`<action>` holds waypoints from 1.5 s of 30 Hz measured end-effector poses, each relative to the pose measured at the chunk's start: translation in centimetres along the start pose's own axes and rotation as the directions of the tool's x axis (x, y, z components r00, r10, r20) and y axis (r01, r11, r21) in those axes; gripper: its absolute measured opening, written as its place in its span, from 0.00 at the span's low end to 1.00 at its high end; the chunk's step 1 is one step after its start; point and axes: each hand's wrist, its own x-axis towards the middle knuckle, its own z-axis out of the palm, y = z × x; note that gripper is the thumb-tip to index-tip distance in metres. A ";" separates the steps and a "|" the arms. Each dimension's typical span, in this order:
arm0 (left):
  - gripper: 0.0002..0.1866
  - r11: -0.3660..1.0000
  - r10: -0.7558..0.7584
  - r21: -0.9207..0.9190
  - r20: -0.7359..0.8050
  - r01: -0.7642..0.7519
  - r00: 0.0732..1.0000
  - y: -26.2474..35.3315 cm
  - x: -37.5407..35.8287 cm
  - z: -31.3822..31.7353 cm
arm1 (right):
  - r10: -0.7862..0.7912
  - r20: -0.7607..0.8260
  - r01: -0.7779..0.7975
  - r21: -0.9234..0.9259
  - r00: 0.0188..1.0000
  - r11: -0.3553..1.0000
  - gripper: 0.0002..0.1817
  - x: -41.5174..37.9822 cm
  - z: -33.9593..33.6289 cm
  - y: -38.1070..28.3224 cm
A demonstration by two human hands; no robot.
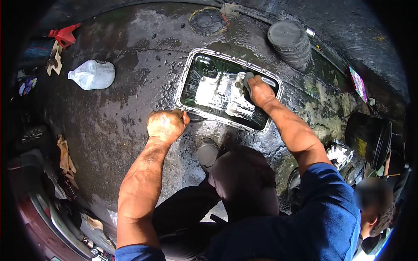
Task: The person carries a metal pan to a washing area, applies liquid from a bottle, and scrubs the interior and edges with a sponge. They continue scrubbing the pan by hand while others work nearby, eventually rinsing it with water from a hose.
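Note:
An oil pan (186,78) with bolt holes along its metal rim lies on the wet floor ahead of me. Dark, shiny liquid covers its inside, and there is a bright cast-metal shape (217,92) in the middle. My left hand (166,125) is closed at the near left corner of the rim, with its fingers partly hidden. Inside the pan's right half, my right hand (261,90) pinches a small grey rag or sponge (248,81) against the right side of the metal shape.
A white plastic jug (93,75) lies to the left. A dark, grimy bucket (289,41) stands at the back right. On the right are a black drum (369,140) and another person's head (373,200). A red jack stand (64,35) sits far left, above a car (39,213).

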 end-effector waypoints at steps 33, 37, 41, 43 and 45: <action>0.17 0.973 -0.038 -0.206 0.316 0.107 0.948 -1.3 -0.7 -2.8 | -0.148 0.413 0.103 0.130 0.899 0.986 0.23 8.5 7.9 -15.2; 0.16 0.970 -0.014 -0.227 0.304 0.087 0.952 -1.0 -0.8 -2.3 | -0.342 0.021 0.338 0.103 0.940 0.935 0.21 11.3 9.5 -15.3; 0.17 0.971 -0.053 -0.211 0.261 0.111 0.964 -1.0 -1.2 -1.7 | -0.370 0.328 -0.083 0.834 0.869 0.545 0.24 8.8 16.1 -11.8; 0.17 0.969 -0.032 -0.223 0.300 0.103 0.953 -0.9 -1.0 -2.3 | -0.490 0.451 -0.251 0.872 0.746 0.420 0.21 7.8 15.5 -10.3; 0.17 0.972 -0.044 -0.207 0.303 0.111 0.952 -1.1 -1.4 -2.9 | -0.551 0.435 -0.138 0.856 0.712 0.498 0.19 5.8 11.8 -9.0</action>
